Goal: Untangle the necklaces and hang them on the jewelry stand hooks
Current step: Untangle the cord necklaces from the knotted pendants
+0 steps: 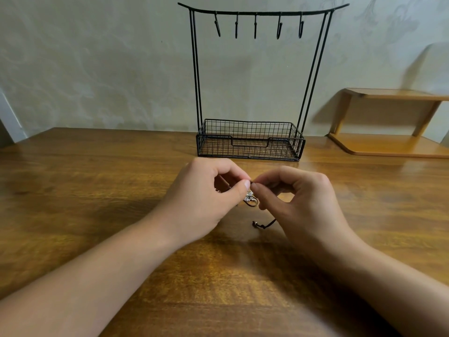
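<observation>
Two hands (204, 200) (301, 203) pinch necklaces (250, 199) — mid-table.

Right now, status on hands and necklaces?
Left hand and right hand both pinching tangled necklaces above table. Stand hooks all bare. Nothing in the way.

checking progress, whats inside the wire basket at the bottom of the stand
Nothing shows inside the basket; through the mesh only its wire floor is seen. The necklaces are pinched between both hands.

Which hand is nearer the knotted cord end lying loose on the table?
Right. The cord end lies just beside the right hand, below its thumb, the cord running up under that hand. The left hand is farther off, across a gap of bare table.
</observation>
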